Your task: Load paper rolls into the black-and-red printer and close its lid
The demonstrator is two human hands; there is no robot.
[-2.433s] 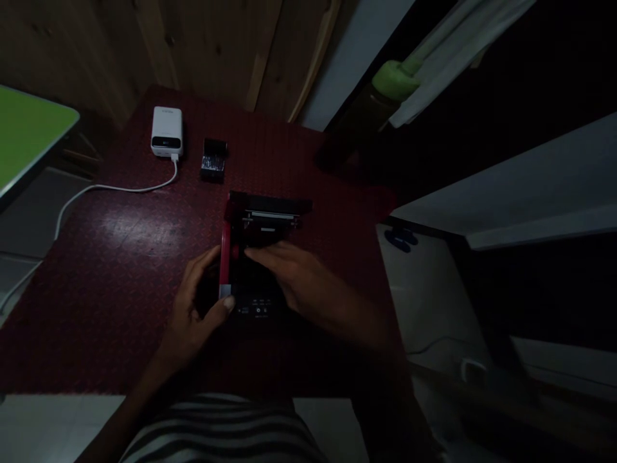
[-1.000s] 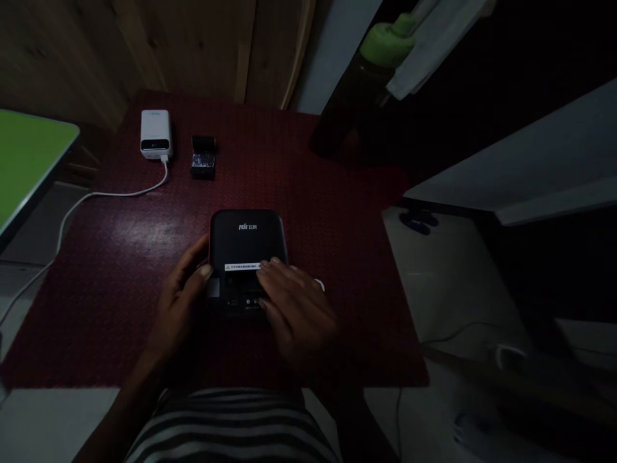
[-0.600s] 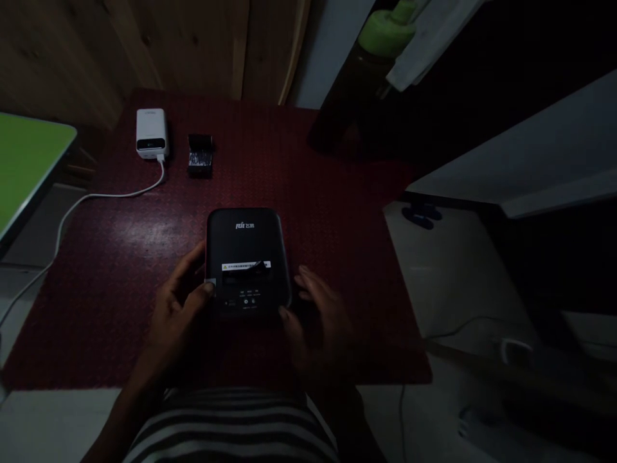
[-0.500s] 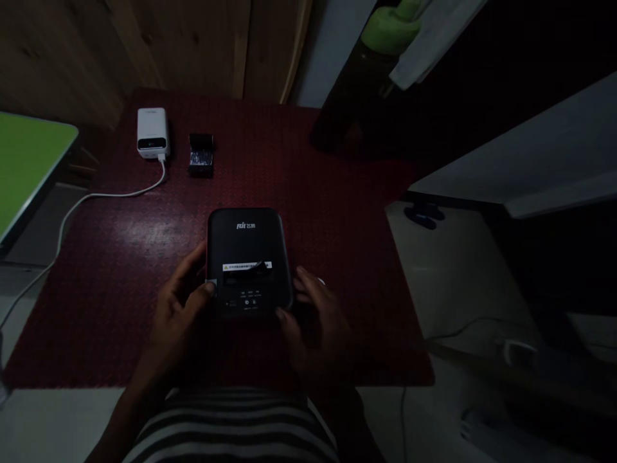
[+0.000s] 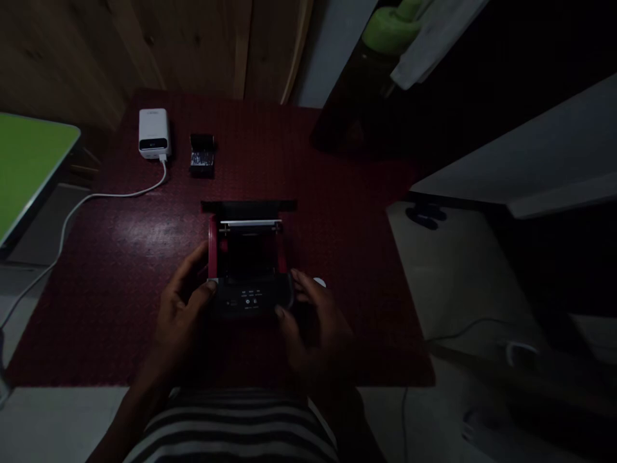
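Note:
A small black and red thermal printer (image 5: 252, 292) sits on the red table in front of me, its lid (image 5: 248, 206) raised at the back. Inside, a pale roller bar (image 5: 250, 223) spans the dark cavity between the red side walls. My left hand (image 5: 180, 308) grips the left side, thumb on the front left corner. On the opposite side my right hand (image 5: 318, 315) holds the front right corner, thumb in front and fingers along the side. A small white round thing (image 5: 319, 282) shows partly behind the right fingers.
On the red tabletop (image 5: 347, 238), a white power bank (image 5: 153, 134) with a cable (image 5: 116, 194) and a small dark roll (image 5: 202, 154) lie at the back left. A tall green-capped bottle (image 5: 391, 29) stands back right. A green table (image 5: 29, 167) edges in at left.
The printer's lid has swung up and back, exposing the inside. Both hands have stayed almost where they were on its sides.

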